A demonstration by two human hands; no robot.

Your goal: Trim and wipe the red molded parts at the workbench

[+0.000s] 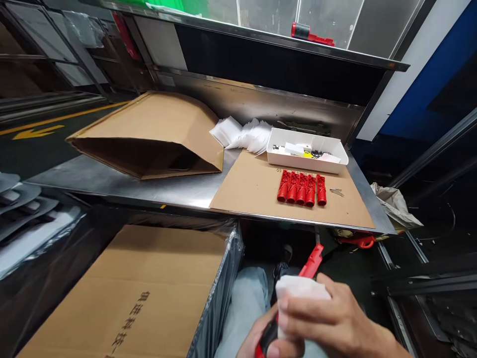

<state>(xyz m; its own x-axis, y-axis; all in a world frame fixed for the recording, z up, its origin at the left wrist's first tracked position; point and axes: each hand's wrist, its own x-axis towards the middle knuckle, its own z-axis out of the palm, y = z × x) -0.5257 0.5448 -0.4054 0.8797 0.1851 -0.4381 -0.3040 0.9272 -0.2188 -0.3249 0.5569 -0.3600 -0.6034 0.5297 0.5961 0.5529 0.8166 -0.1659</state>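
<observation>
Steel bench (156,186) with red parts (301,189) | I see right hand (328,318) pinching white cloth (298,288) on red tool (311,262) | left hand (261,340) fingers gripping tool's base

A slim red plastic tool (311,262) with a black lower end points up and to the right at the bottom centre of the frame, its red tip free while its middle is wrapped in a folded white cloth (298,289). The right hand (328,320) presses the cloth around the shaft from the right. The left hand (261,340), largely cut off by the frame's lower edge, clasps the black end.
</observation>
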